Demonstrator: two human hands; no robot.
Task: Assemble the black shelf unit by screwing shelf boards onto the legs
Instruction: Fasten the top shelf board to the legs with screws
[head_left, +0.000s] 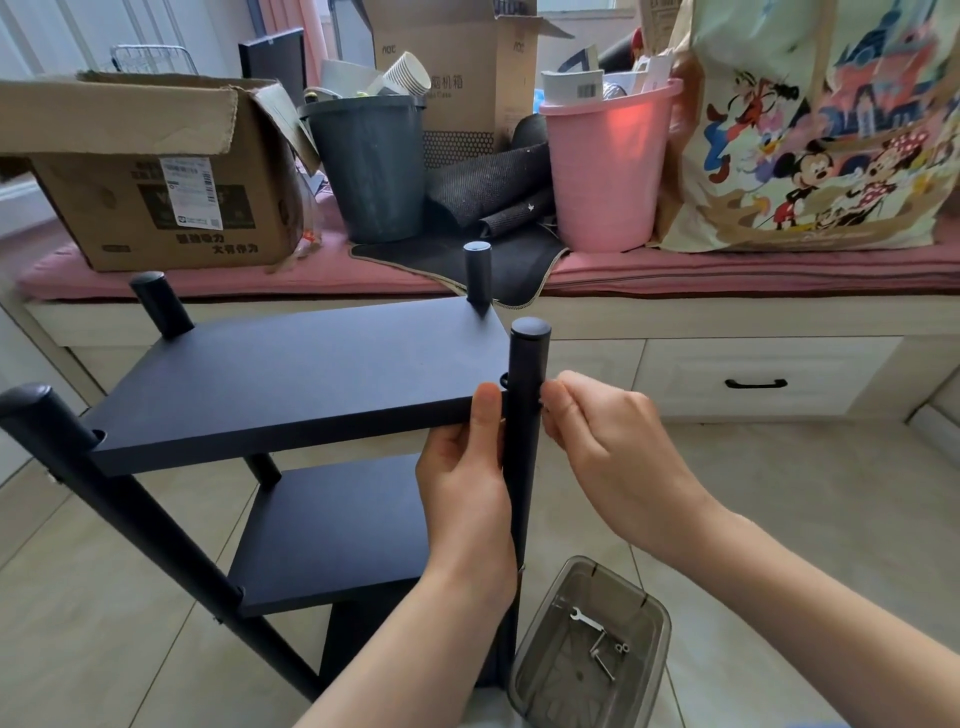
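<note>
1. Pale floor tiles (779, 493) spread beneath us, and at their near edge we see a clear plastic tub (589, 644) holding a small wrench (587, 621) and a few loose screws (610, 656).
2. Just left of the tub stands the black shelf unit (291, 457), its lower board (337, 535) already sitting between the legs.
3. Our left hand (467, 493) grips the front right corner of the top board (306, 374), thumb on the board's front edge, fingers curled underneath.
4. Our right hand (608, 441) is curled, its fingertips (553, 402) pinching at something against the right side of the front right leg (522, 441); we cannot tell what it is.
5. Three other legs (156, 304) rise past the top board at its remaining corners.
6. Beyond the unit, a pink-cushioned window bench (727, 275) carries, left to right, a cardboard box (156, 197), a dark bin (371, 166), a pink bin (605, 166) and a cartoon-print bag (810, 130).
</note>
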